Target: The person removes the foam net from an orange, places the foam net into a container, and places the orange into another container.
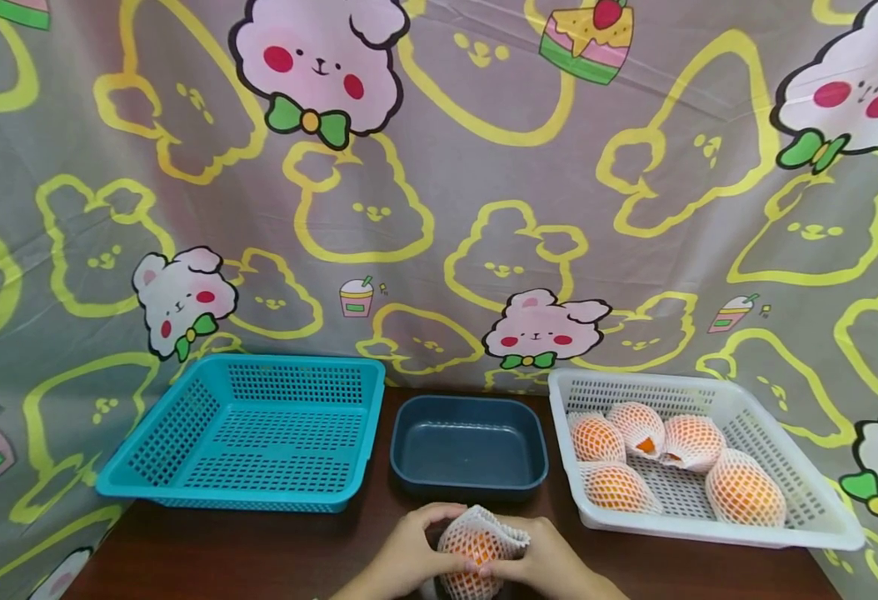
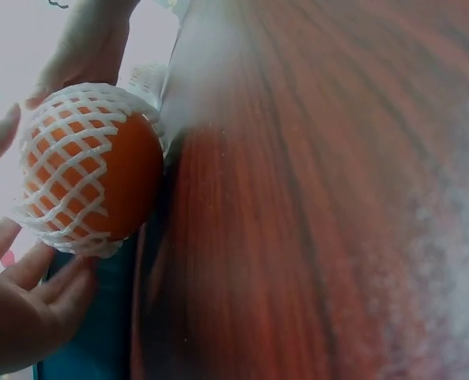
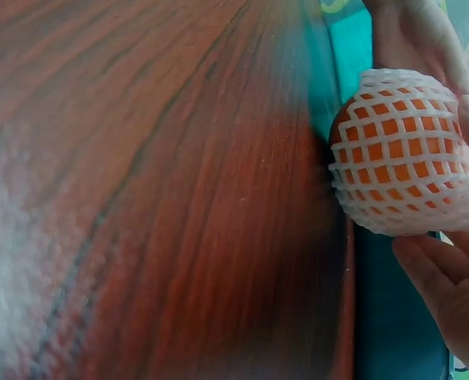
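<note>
An orange [image 1: 476, 550] in a white foam net sleeve [image 1: 484, 521] is held between both hands near the front of the table in the head view. My left hand [image 1: 409, 550] grips its left side, thumb across the front. On the other side my right hand [image 1: 547, 558] grips it too, its thumb meeting the left one. The net's loose end flares out at the upper right. In the left wrist view the bare underside of the orange [image 2: 139, 178] shows past the net's edge. The right wrist view shows netting over most of the orange [image 3: 400, 150].
Behind the hands stands a dark blue-grey basin [image 1: 469, 487]. To its left is a turquoise slotted basket [image 1: 259, 500]. At right a white basket [image 1: 709, 537] holds several net-wrapped oranges [image 1: 746, 492]. A patterned cloth [image 1: 439, 208] hangs behind the brown table [image 1: 259, 542].
</note>
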### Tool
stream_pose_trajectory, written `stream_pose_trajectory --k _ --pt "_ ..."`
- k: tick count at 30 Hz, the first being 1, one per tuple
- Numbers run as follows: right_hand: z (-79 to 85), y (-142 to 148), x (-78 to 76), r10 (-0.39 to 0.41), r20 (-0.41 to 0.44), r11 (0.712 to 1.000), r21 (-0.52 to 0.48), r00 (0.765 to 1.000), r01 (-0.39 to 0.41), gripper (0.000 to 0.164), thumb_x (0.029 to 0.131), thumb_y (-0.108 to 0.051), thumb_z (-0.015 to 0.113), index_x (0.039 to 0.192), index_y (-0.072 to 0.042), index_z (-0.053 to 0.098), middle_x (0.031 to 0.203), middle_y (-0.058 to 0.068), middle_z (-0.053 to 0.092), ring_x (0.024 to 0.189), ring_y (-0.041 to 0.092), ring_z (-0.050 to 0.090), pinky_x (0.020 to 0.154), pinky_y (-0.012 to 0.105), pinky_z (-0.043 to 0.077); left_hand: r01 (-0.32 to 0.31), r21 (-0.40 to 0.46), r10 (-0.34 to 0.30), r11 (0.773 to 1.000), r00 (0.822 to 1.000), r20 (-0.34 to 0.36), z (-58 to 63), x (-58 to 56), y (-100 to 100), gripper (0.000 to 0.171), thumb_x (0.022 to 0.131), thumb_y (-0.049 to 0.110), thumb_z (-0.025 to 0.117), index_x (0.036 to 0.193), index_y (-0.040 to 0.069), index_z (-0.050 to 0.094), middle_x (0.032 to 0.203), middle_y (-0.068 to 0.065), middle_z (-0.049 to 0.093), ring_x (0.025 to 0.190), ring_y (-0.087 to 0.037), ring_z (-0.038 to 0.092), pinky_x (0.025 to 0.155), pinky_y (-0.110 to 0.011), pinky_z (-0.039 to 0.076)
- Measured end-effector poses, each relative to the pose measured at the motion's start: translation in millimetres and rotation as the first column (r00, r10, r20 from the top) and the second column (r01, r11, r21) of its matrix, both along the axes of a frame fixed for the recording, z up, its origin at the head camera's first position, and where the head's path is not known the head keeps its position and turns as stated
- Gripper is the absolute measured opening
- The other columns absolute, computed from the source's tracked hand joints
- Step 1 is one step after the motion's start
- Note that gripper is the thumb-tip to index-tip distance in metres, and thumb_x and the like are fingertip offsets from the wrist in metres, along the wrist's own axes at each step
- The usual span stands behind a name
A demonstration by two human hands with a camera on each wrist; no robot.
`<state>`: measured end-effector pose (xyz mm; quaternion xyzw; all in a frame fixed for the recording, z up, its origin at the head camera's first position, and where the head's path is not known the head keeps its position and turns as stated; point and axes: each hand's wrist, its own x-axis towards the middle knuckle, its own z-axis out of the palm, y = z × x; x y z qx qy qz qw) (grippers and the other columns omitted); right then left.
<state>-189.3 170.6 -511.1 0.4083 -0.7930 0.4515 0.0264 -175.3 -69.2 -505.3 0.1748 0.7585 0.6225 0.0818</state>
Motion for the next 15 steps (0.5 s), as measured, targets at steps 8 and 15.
stream_pose_trajectory --k 8,15 --pt "1.4 -0.8 1.5 -0.039 -0.037 0.999 -0.029 0.999 0.038 0.038 0.085 -0.026 0.084 0.112 -0.001 0.077 0.108 0.005 0.076 0.097 0.009 0.070 0.079 0.023 0.057 -0.002 0.108 0.000 0.994 1.000 0.017 1.5 1.6 2.2 0.035 0.079 0.007 0.088 0.111 0.001 0.076 0.109 -0.007 0.075 0.095 -0.009 0.070 0.079 -0.023 0.056" --pt "2.0 -3.4 0.3 -0.047 -0.073 0.997 -0.071 0.996 0.042 0.037 0.082 -0.020 0.086 0.110 0.002 0.078 0.111 0.012 0.074 0.102 0.017 0.071 0.083 0.020 0.055 -0.052 0.111 0.056 0.992 0.998 -0.031 4.0 1.6 4.7 0.020 0.080 0.009 0.088 0.098 0.002 0.080 0.105 -0.009 0.076 0.094 -0.009 0.071 0.078 -0.022 0.056"
